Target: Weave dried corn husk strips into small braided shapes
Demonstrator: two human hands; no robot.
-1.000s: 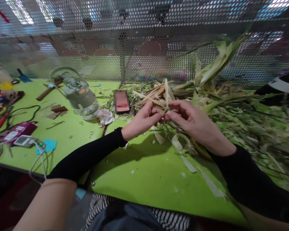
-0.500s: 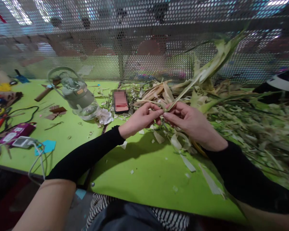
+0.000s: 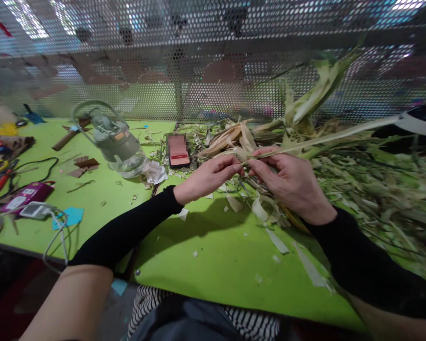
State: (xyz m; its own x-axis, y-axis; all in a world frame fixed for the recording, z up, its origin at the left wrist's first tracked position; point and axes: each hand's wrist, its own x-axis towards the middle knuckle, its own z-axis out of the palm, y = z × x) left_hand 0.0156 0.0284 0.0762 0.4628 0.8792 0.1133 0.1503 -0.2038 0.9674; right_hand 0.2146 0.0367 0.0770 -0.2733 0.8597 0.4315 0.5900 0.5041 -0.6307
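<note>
A long pale corn husk strip (image 3: pixel 335 137) runs from my fingertips out to the right, toward the black and white object at the edge. My right hand (image 3: pixel 287 182) pinches it between thumb and fingers. Close against it, my left hand (image 3: pixel 211 176) pinches the strip's near end; its fingertips partly hide what they grip. Behind both hands lie dried husks (image 3: pixel 230 137) in a loose pile. Curled husk scraps (image 3: pixel 264 210) sit on the green table (image 3: pixel 206 265) just below my right hand.
A phone (image 3: pixel 179 154) and a clear water bottle (image 3: pixel 119 144) stand left of my hands. Shredded husk (image 3: pixel 383 199) covers the right side. A perforated metal screen (image 3: pixel 213 61) rises behind. Cables, a purple box (image 3: pixel 28 196) and a hammer (image 3: pixel 69 135) lie far left.
The strip has swung from slanting up and away to lying nearly level toward the right. My right hand has turned slightly and shifted right; my left hand has barely moved.
</note>
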